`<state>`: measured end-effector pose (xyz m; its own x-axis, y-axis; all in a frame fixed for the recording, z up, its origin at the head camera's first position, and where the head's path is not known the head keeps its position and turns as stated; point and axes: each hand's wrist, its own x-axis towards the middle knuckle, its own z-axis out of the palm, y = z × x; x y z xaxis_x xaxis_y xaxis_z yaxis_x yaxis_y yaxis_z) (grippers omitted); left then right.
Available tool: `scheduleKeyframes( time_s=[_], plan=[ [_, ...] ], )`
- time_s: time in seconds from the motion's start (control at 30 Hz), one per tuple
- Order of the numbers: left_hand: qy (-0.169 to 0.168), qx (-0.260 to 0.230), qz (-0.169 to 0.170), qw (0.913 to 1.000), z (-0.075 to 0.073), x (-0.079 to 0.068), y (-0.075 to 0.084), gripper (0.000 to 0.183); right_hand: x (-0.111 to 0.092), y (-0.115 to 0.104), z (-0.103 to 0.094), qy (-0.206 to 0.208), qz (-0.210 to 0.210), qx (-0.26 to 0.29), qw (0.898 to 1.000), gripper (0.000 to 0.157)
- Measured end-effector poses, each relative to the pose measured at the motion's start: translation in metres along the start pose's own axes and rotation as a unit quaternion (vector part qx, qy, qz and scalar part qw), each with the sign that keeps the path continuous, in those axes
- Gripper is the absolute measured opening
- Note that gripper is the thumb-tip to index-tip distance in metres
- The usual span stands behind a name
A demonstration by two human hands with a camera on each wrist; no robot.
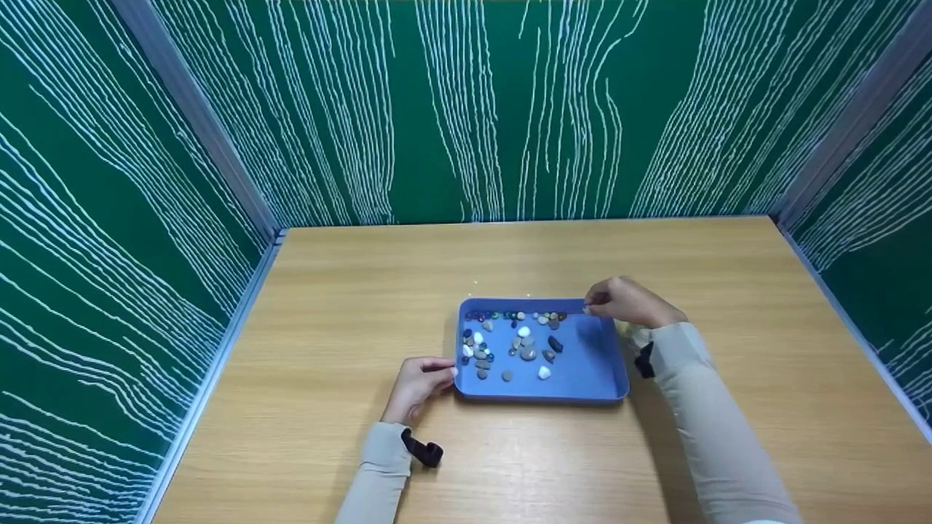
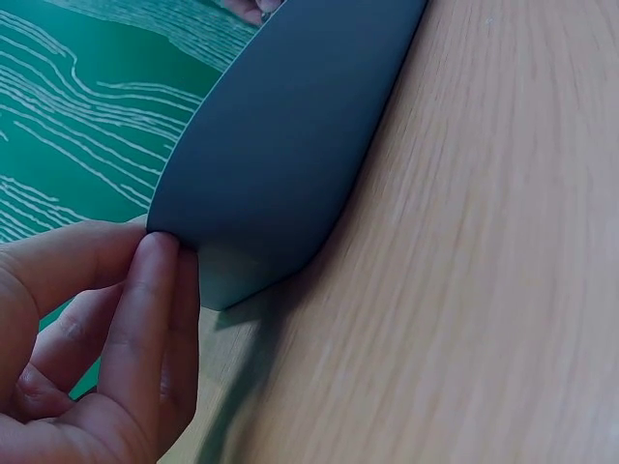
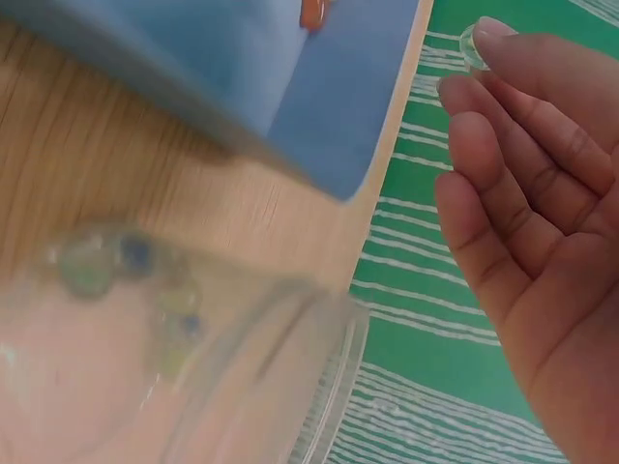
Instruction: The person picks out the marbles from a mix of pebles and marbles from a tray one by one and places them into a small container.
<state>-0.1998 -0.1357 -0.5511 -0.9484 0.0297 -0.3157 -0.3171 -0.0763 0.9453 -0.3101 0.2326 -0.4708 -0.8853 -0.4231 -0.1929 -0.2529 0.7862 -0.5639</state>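
Note:
A shallow blue tray [image 1: 582,375] lies on the table with pebbles and glass marbles in it. My left hand [image 1: 421,386] is at its near left side; in the left wrist view, thumb and fingers pinch the tray's rim [image 2: 290,135] at a corner. Over the far right corner, my right hand [image 1: 633,300] pinches a small clear glass marble [image 3: 469,46] between thumb and index finger, the other fingers loosely curled. Marbles [image 1: 499,316] line the tray's far wall. Grey pebbles [image 1: 527,353] sit mid-tray, and a white pebble [image 1: 544,372] lies nearer the front.
A clear plastic container [image 3: 334,387] with a few marbles [image 3: 87,266] inside stands right of the tray, partly hidden under my right wrist in the head view. Green patterned panels [image 1: 451,109] enclose the wooden table [image 1: 349,306] at the back and sides.

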Motion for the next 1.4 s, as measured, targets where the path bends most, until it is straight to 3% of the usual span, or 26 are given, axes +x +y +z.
scheduleKeyframes(
  time_s=[0.33,0.6,1.0,1.4],
  plan=[
    [-0.002,0.001,0.008,1.0000,-0.001,0.002,-0.002,0.031,-0.015,0.021,-0.015,0.000,0.021,0.014,1.000,0.020],
    [-0.006,0.002,0.007,1.0000,-0.002,-0.001,0.001,0.031,-0.028,0.036,-0.024,0.011,-0.004,0.017,1.000,0.018],
    [0.000,0.001,-0.005,1.0000,-0.002,0.000,0.000,0.029,-0.040,0.047,-0.029,0.003,0.034,0.012,0.999,0.016],
    [-0.001,0.006,0.006,1.0000,0.000,-0.004,0.003,0.029,-0.045,0.054,-0.031,-0.002,0.052,0.017,0.999,0.018]
  ],
)
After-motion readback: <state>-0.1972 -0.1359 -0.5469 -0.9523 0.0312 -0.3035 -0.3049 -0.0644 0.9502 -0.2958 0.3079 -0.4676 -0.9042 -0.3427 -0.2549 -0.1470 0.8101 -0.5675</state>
